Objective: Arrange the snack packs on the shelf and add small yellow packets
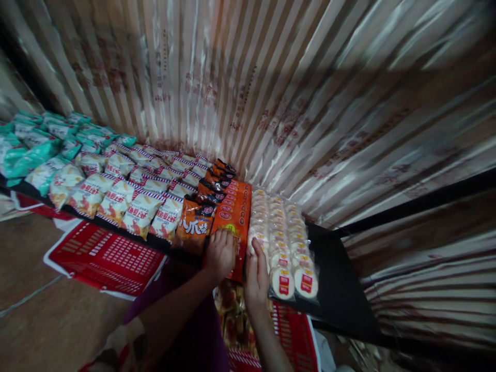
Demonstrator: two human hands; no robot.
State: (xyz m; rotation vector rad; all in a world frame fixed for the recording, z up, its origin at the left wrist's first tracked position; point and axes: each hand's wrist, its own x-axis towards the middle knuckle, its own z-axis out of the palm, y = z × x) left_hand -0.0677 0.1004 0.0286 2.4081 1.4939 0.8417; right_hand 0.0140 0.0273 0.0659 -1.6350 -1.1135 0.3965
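My left hand rests with curled fingers on the near end of a row of flat orange packets on a black shelf. My right hand lies just right of it, fingers together against the left side of a row of clear packs of round white cakes. Left of the orange packets stands a row of dark orange snack bags.
Further left the shelf holds rows of white and red snack bags and teal bags. A striped shiny curtain hangs behind. Red plastic baskets lie on the floor below; another basket with goods sits under my hands.
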